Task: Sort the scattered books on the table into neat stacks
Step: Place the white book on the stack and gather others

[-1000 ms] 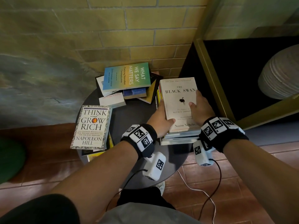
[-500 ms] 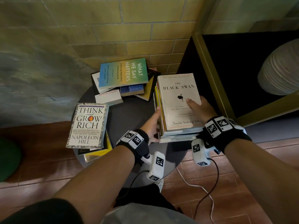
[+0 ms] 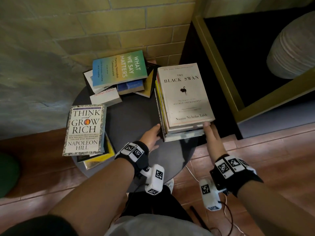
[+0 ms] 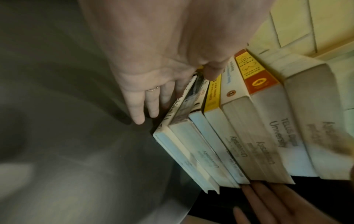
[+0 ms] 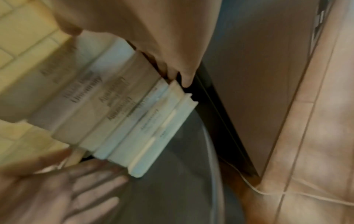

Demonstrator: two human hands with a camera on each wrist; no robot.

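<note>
A stack of several books (image 3: 180,132) stands at the right of the round dark table (image 3: 133,120), with "The Black Swan" (image 3: 185,94) on top. My left hand (image 3: 151,135) lies with straight fingers against the stack's near left corner; in the left wrist view its fingers (image 4: 149,97) touch the lowest spines (image 4: 249,136). My right hand (image 3: 211,135) reaches with straight fingers to the near right corner, and its fingertips (image 5: 172,68) lie along the stack's right side (image 5: 118,113). Neither hand holds a book.
"Think and Grow Rich" (image 3: 84,128) tops a small pile at the table's left edge. "What We Say Matters" (image 3: 119,68) lies on a loose heap at the back. A gold-framed dark cabinet (image 3: 219,62) with a ribbed vase (image 3: 293,48) stands close on the right, by a brick wall (image 3: 119,23).
My right hand has slid off the top cover down to the stack's near right corner. My left hand has drawn back along the stack's left side to the near corner.
</note>
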